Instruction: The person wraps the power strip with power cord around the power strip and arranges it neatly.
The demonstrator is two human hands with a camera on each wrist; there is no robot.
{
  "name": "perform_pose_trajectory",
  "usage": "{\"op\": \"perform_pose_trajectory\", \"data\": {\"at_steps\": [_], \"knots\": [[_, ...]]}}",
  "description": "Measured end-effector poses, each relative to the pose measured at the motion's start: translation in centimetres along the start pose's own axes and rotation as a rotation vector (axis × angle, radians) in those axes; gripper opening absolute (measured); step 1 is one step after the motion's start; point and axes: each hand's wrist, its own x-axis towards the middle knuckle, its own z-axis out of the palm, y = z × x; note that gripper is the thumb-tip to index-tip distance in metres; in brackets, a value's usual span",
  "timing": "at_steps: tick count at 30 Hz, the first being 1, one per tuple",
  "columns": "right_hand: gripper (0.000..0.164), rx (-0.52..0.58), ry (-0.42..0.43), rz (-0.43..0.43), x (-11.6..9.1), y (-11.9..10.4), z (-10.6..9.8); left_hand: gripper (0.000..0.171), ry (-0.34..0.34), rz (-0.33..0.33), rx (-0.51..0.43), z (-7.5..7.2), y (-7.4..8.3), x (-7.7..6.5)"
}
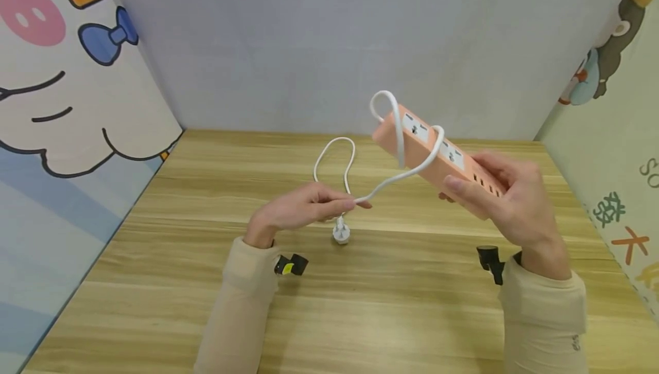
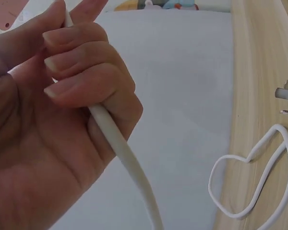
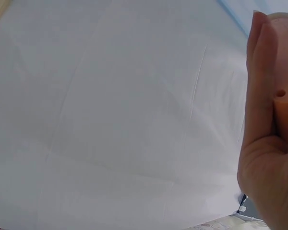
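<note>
A pink power strip (image 1: 437, 156) with white socket faces is held up and tilted above the table by my right hand (image 1: 520, 202), which grips its lower right end. White cord (image 1: 396, 178) wraps around the strip's upper part, with a loop standing off its far end. My left hand (image 1: 309, 207) pinches the cord left of the strip; in the left wrist view its fingers (image 2: 86, 72) curl round the cord (image 2: 120, 143). Beyond that hand the cord makes a loop (image 1: 334, 140), and its white plug (image 1: 341, 231) shows just below the hand.
The wood-grain table (image 1: 360, 317) ends at a pale backdrop (image 1: 329, 48). A cartoon-printed panel (image 1: 92, 105) stands on the left, another printed panel (image 1: 618, 162) on the right. Black camera mounts (image 1: 293, 264) sit at both wrists.
</note>
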Motion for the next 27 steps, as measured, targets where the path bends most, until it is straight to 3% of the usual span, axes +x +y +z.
{"op": "perform_pose_trajectory", "data": {"at_steps": [5,13,18,23,27], "knots": [[0.024,-0.011,-0.035,0.002,0.05,-0.02,0.18,0.028,0.01,-0.018,0.011,-0.1,-0.21,-0.13],[0.025,0.063,-0.081,-0.013,-0.16,-0.17,0.25,0.026,0.208,-0.118,0.088,0.17,0.0,0.32],[0.026,0.105,-0.116,-0.009,-0.25,-0.44,0.38,0.036,0.302,-0.218,0.127,0.48,0.11,0.5],[0.027,-0.03,-0.137,-0.046,-0.43,-0.65,0.5,0.052,0.374,-0.323,0.234,0.66,0.0,0.68],[0.029,-0.123,-0.152,-0.034,-0.58,-0.85,0.5,0.05,0.407,-0.307,0.26,0.57,-0.17,0.8]]}}
